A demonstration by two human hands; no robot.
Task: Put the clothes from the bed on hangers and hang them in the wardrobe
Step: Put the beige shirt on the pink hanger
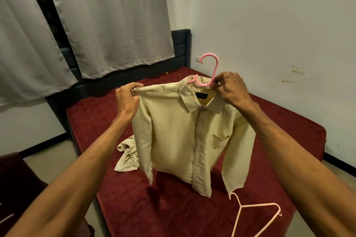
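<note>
Spare hanger (240, 206) flat on the bed (134, 208), near the lower right corner, just beside the hanging cuff. Pale yellow shirt (179, 140) held up over the bed, front facing the person, shoulder line running left to right, body hanging straight down. Left hand (126, 97) pinches the shoulder tip; right hand (230, 87) pinches the pink hanger (215, 71) at its neck beside the collar, hook rising above it and opening leftward. The right hand is nearer the hook, so it likely carries. Collar label (201, 96) is dark, its writing too small to read. A crumpled garment (127, 157) lies beyond on the left. No wardrobe is in view.
</note>
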